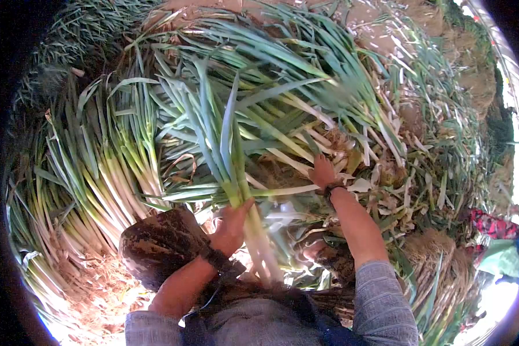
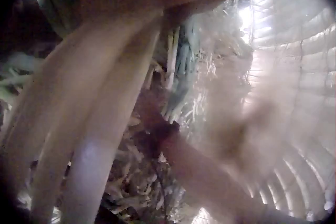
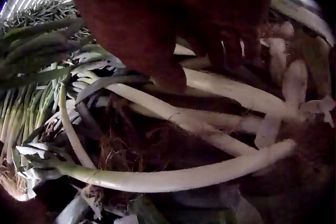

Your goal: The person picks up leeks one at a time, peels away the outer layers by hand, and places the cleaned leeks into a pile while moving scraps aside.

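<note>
My left hand grips a bunch of long green onions, leaves pointing away and white stalks running down toward my lap. Close up in the left wrist view, several pale stalks come out below the hand. My right hand reaches down over the loose green onions on the right. In the right wrist view, its thumb and fingers are apart, with the thumb tip right at a white stalk. Another bare white stalk lies across the litter below the hand.
A dense row of green onions lies on the left, roots toward me. More loose green onions spread ahead. Peeled leaves and skins litter the right side. My camouflage-clad knee is beside the left forearm. Red cloth lies far right.
</note>
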